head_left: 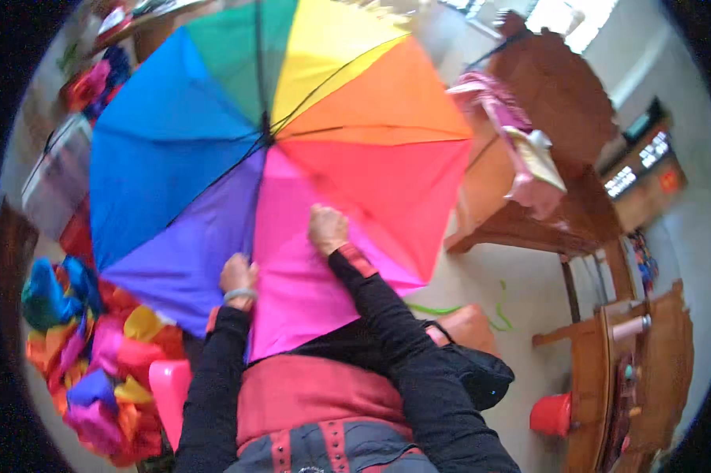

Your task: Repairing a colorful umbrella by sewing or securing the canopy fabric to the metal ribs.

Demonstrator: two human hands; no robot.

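Pale floor [521, 292] shows right of the right hand [328, 229], with brown furniture [572, 87] farther off that way. Beneath both hands lies the umbrella [387, 169], apparently fully spread; what is left to do cannot be told. The right hand looks curled over the pink panel, the left hand [239, 276] likewise beside the purple-pink seam (blur hides whether either grips cloth). Crumpled fabrics [107, 355] crowd left of the left hand, probably limiting room there.

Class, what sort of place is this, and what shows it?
Probably a lived-in room, perhaps doubling as a workroom: wooden furniture stands at right, with an open rainbow umbrella and a heap of bright cloth.
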